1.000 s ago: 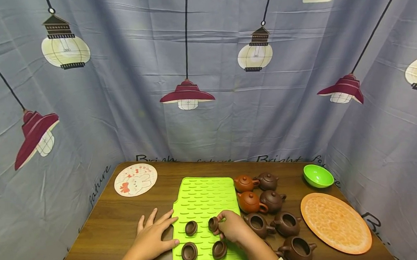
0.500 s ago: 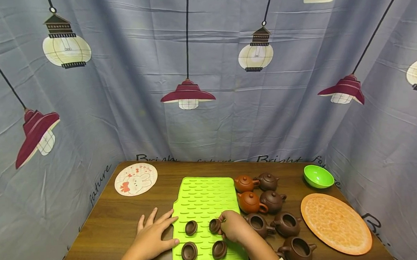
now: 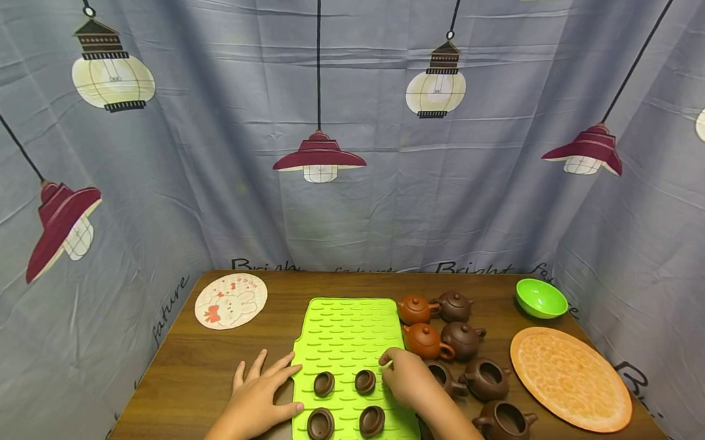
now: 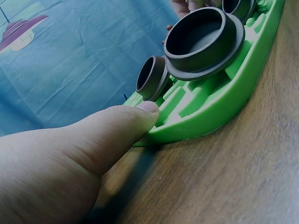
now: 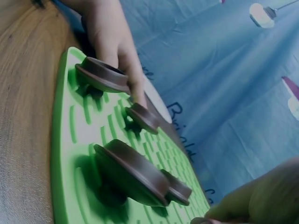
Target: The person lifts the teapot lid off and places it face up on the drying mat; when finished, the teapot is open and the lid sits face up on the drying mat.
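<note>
Several dark brown teapot lids lie hollow side up on the lime green ridged mat [image 3: 348, 332]. The far right lid [image 3: 365, 381] sits just left of my right hand [image 3: 408, 380], whose fingers are loosely bent and apart from it. Nearer the front are a right lid [image 3: 372, 421] and a left lid [image 3: 321, 425]; the far left lid [image 3: 323, 384] is behind. My left hand [image 3: 255, 400] lies spread, its fingertips and thumb on the mat's left edge. In the left wrist view, the thumb [image 4: 140, 114] presses the mat's rim near the lids.
Lidless brown teapots [image 3: 487, 379] stand right of the mat, one partly hidden by the right forearm. Behind them are lidded orange teapots [image 3: 424, 340] and lidded brown ones [image 3: 462, 340]. Farther right lie an orange round mat [image 3: 570, 379] and a green bowl [image 3: 541, 298]. A rabbit-print mat [image 3: 231, 301] lies back left.
My right hand has let go of the far right lid, which now rests on the mat, and moved slightly right. My left hand has stayed in place.
</note>
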Demonstrator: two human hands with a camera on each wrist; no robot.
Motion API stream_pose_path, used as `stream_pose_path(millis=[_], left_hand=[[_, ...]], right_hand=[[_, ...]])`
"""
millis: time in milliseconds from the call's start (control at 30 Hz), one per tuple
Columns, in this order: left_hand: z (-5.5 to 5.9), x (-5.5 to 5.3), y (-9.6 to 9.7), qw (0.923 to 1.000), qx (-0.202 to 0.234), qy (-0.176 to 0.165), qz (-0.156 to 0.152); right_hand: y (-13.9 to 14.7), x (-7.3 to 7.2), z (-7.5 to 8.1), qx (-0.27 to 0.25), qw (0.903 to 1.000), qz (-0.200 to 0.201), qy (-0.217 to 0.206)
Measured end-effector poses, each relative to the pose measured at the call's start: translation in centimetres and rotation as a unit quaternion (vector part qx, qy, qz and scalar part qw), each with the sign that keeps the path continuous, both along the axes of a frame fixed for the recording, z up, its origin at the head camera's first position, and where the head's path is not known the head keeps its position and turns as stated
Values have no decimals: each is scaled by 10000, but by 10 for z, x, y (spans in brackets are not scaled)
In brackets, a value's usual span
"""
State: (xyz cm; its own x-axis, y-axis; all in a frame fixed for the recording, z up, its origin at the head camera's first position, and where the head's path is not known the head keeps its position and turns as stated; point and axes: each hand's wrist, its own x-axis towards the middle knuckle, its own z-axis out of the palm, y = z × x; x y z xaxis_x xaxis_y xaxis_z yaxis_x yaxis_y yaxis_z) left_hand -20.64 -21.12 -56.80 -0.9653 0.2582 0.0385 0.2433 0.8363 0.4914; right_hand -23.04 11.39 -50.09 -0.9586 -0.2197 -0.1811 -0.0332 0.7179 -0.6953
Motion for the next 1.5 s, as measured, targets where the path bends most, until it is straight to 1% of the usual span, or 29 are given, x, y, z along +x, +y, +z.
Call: stream_pose_path(millis=[133,200,300,400,533,633,767,933,1200,1500], left_hand=[[0,1,0,10000,10,-11,8],[0,1,0,10000,20,-17,14],[0,1,0,10000,7,-50,10],[-1,0,0,10000,-11,-79,3],[-1,0,0,10000,-9,-14,9],[0,0,0,10000,-3,37,21],[0,0,0,10000,-20,13,32],[-1,0,0,10000,-23,-38,20],[0,-1,0,10000,-38,18,31],[0,0,0,10000,-15,37,15]], right_hand=[[5,-2,3,-132,9994,-142,298],[8,-3,4,-228,9983,-293,444],[16,-4,4,-264,9956,-628,641],[26,-6,4,-305,9908,-1070,774],[41,-12,6,-383,9809,-1632,991],[51,-18,7,-399,9755,-1868,1092],[59,-24,5,-425,9734,-2004,1025],[64,-28,0,-469,9721,-2110,914],[66,-34,-6,-498,9694,-2213,938],[68,-35,-7,-537,9663,-2316,986]])
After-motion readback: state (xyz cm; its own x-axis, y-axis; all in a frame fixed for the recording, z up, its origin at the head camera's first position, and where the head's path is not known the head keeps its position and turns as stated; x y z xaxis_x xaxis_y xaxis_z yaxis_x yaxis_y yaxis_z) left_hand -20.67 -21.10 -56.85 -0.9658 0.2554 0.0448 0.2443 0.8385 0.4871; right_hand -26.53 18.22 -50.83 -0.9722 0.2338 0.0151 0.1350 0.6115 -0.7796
